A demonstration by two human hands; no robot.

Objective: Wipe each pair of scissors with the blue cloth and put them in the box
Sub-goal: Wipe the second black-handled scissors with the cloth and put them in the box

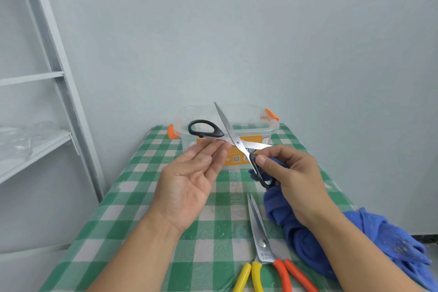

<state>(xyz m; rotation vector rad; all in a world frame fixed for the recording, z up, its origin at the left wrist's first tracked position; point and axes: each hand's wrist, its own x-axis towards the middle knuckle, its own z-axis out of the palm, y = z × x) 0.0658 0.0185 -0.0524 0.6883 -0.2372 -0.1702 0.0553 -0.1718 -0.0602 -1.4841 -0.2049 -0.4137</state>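
Head view: black scissors (237,142) are held splayed wide before the box (272,125), so a fingertip could be nicked by bared blades. One handle is gripped with the blue cloth (305,239) by the right hand (292,173); the other shank is touched by the flat, open left hand (189,180).

The black-handled scissors (237,142) have bright polished metal blades and glossy black plastic grips. The box (182,130) is clear, smooth plastic. The blue cloth (296,232) looks soft and matt, slightly nubbly. The checked tablecloth (147,232) wears a shiny, wrinkled plastic film. The orange-handled scissors (262,242) show duller steel.
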